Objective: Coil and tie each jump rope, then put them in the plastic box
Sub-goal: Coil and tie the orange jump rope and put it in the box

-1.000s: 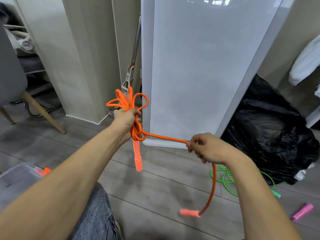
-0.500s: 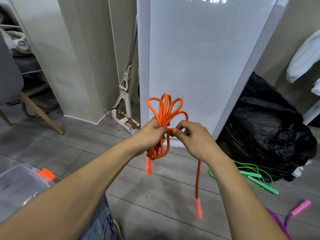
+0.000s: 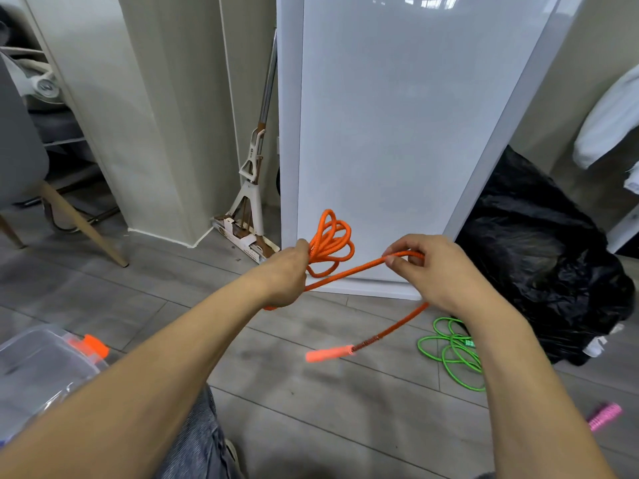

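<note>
**Right hand draws free end out from the coil**

Change from half a second ago: the hands were together at the coil and are now apart. The right hand has gone off to its own side, with one strand stretched between the two. The orange handle hung straight down under the right hand then; now it is swung out near level, blurred, below the gap between the hands. The second handle, seen under the left hand before, is now hidden.

The left hand is a fist round the orange jump rope, with loops fanning up just past its knuckles. The right hand's thumb and curled fingers pinch the strand, which bends over the fingers, exits under the palm and runs down to the handle.

Outward:
- The lower edge of the white panel is just beyond both hands.
- A mop leans beyond the left hand.
- A black bag lies beyond the right hand, on its outer side.
- The green jump rope is on the floor under the right wrist, partly behind the forearm.
- A pink handle lies outside the right forearm.
- The plastic box is outside the left forearm, well apart from the hands.
- Grey planks show under both hands, from box to green rope.
</note>
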Motion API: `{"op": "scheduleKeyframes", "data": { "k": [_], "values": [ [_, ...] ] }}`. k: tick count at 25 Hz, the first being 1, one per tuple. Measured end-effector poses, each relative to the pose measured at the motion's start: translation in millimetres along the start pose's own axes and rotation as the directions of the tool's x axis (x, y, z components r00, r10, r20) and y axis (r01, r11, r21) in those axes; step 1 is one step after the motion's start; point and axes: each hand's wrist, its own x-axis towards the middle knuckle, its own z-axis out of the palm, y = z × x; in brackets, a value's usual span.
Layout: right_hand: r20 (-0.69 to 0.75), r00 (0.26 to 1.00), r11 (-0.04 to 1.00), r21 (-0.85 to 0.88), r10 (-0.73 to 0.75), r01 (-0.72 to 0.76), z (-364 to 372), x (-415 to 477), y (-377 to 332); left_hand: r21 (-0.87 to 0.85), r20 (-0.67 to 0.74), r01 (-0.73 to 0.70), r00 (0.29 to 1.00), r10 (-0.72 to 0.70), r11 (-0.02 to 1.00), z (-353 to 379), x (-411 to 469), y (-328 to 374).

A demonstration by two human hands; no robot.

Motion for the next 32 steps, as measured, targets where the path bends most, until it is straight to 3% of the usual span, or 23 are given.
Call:
{"op": "scheduleKeyframes", "data": {
  "k": [4,8,11,14,16,17,20,23,25,29,32],
  "values": [
    [-0.158,0.977,0.989,0.017,-0.144,0.148,-13,-4,-9,0.368,0.039,-0.071,0.997,0.061,0.927,6,-1,-8],
    [-0.282,0.944,0.973,0.097,-0.174,0.208,-15,-1,-8,0.512,0.125,-0.362,0.929,0.35,0.779,9,-11,12],
    [-0.33,0.942,0.94,0.295,-0.066,0.17,-16,3,8,0.327,0.039,-0.538,0.829,0.557,0.777,7,-28,31],
    [-0.21,0.976,0.85,0.524,0.065,0.056,-4,9,21,-0.093,-0.089,-0.662,0.75,0.655,0.744,-5,-46,44],
    [-0.039,0.984,0.678,0.73,0.172,-0.09,9,14,24,-0.301,-0.161,-0.618,0.784,0.6,0.727,-9,-45,43],
    [0.011,0.984,0.66,0.74,0.18,-0.129,17,17,26,-0.374,-0.194,-0.568,0.821,0.537,0.733,-10,-42,40],
    [0.118,0.986,0.863,0.48,0.118,-0.161,40,12,22,-0.463,-0.301,-0.393,0.913,0.277,0.794,-9,-27,28],
    [0.197,0.974,0.906,0.383,0.112,-0.182,53,6,11,-0.625,-0.267,-0.161,0.964,-0.015,0.764,-9,-14,15],
    [0.238,0.965,0.922,0.338,0.113,-0.192,53,1,0,-0.703,-0.244,-0.068,0.958,-0.15,0.708,-12,-8,5],
    [0.273,0.962,0.984,0.164,0.017,-0.064,50,-5,-19,-0.65,-0.318,-0.063,0.928,-0.196,0.757,-11,1,-7],
    [0.36,0.928,0.993,0.094,-0.098,0.068,53,-9,-38,-0.614,-0.33,-0.132,0.938,-0.101,0.779,-1,10,-13]
  ]
}}
